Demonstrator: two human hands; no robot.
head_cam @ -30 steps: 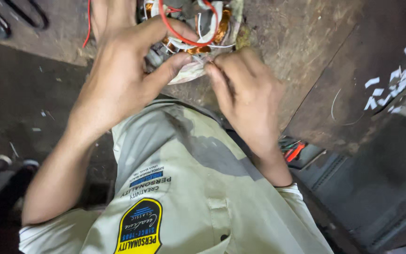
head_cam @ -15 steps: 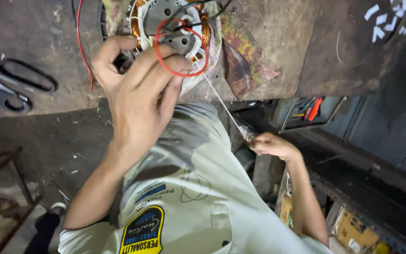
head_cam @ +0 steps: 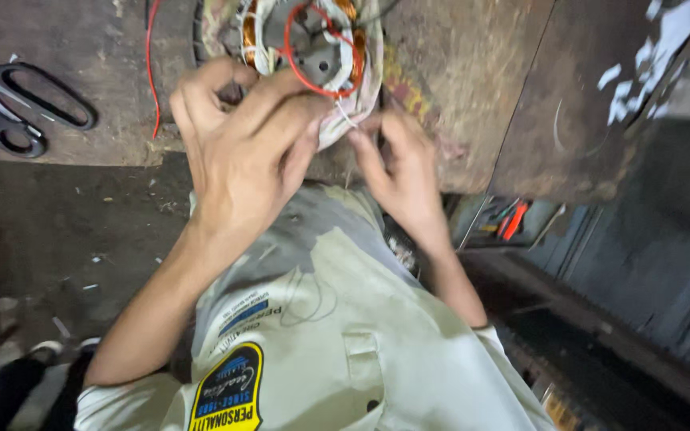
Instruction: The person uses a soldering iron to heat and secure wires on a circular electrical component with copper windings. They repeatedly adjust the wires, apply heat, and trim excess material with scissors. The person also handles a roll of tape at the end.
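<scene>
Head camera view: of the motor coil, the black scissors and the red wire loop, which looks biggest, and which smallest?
1. Motor coil, partly cut off by the top edge and covered by the left hand, yet widest.
2. Scissors, a little smaller; the picture's edge cuts off their blades.
3. Red wire loop, lying within the coil, so clearly smallest.

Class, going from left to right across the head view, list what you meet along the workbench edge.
Black-handled scissors → loose red wire → left hand → motor stator with copper windings → right hand → red-handled tool in the tray below.
</scene>
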